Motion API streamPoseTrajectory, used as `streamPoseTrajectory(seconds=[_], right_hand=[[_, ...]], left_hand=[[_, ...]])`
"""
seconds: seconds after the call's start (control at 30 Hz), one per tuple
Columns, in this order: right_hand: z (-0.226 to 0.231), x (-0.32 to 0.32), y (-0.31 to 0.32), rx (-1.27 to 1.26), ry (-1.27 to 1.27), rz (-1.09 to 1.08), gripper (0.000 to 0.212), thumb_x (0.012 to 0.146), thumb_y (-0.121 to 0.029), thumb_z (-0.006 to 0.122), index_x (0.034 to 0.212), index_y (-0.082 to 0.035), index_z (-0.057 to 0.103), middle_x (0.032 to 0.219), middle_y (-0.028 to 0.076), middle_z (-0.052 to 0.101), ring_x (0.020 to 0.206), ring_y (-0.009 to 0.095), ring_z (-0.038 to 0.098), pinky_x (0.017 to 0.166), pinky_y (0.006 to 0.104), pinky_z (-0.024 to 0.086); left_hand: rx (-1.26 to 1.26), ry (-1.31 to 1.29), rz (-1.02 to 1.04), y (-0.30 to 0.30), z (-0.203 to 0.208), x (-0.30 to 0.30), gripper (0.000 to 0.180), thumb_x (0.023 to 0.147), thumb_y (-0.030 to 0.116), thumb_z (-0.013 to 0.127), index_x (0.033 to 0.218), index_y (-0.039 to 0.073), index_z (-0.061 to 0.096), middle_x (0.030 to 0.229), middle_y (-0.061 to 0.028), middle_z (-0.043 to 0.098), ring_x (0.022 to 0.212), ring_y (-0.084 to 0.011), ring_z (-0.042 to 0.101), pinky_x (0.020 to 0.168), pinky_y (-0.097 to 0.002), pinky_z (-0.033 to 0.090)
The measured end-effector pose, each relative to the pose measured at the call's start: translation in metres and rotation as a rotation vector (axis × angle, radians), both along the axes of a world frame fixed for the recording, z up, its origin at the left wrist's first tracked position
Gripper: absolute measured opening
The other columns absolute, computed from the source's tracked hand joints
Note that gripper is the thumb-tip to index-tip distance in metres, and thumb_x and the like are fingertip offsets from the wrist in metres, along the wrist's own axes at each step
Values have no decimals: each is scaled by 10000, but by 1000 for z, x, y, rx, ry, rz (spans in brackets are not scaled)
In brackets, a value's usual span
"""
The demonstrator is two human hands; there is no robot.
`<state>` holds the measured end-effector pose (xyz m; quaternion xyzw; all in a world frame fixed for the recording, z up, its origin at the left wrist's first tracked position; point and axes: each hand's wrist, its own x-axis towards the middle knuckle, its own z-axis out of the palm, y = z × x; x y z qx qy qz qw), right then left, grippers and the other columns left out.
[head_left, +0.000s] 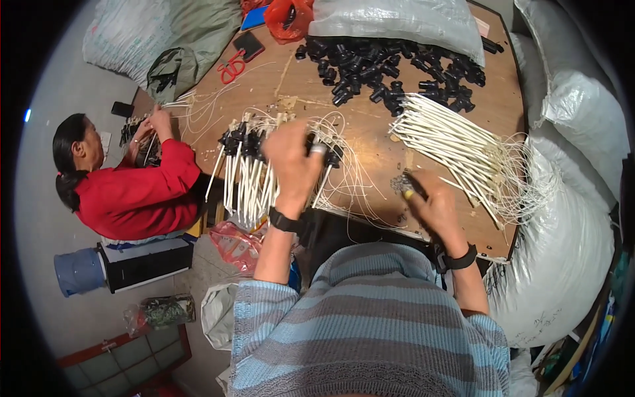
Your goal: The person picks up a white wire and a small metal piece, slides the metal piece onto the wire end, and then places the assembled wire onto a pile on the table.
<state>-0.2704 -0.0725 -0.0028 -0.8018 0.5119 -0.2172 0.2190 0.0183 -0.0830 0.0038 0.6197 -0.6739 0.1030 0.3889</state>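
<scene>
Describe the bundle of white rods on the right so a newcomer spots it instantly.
On the brown table, find the heap of black fittings. The white rods lie below its right side, beyond the right hand. Unlike the left bundle, they carry no black fittings.

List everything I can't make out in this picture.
All in the head view:
Left hand: what its fingertips grip, if anything, is blurred and partly covered by the hand itself.
Small grey pieces beside the right hand: too small to identify.
White sack: far end cut off by the upper edge.
</scene>
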Motion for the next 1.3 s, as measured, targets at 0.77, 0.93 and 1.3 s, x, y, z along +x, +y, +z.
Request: streamPoseTrajectory(seconds=[0.77, 0.93, 1.3], right_hand=[[-6, -81, -6, 24, 147, -171, 155, 843, -180, 623, 877, -29, 606, 694, 209, 563, 654, 404, 558, 592, 464, 428], [-4, -81, -3, 45, -71, -81, 117, 853, -134, 610, 874, -20, 621, 630, 142, 570, 548, 313, 546, 542, 402, 415], [-10, -70, 13, 318, -754, -432, 143, 915, -129, 645, 873, 8, 648, 711, -75, 542, 651, 10, 413, 568, 193, 328]], left_hand=[[406, 238, -373, -48, -56, -66, 247, 650, -113, 590, 850, 31, 608, 1266, -170, 566, 1063, -385, 570, 864, -424, 484], [373, 245, -272, -45, -58, -65, 348, 652, -128, 601, 962, 27, 635, 1240, -180, 563, 1082, -366, 573, 856, -407, 492], [321, 95, -372, -36, -67, -66, 429, 675, -134, 607, 1057, 53, 668, 1158, -143, 594, 1025, -375, 560, 904, -406, 470]])
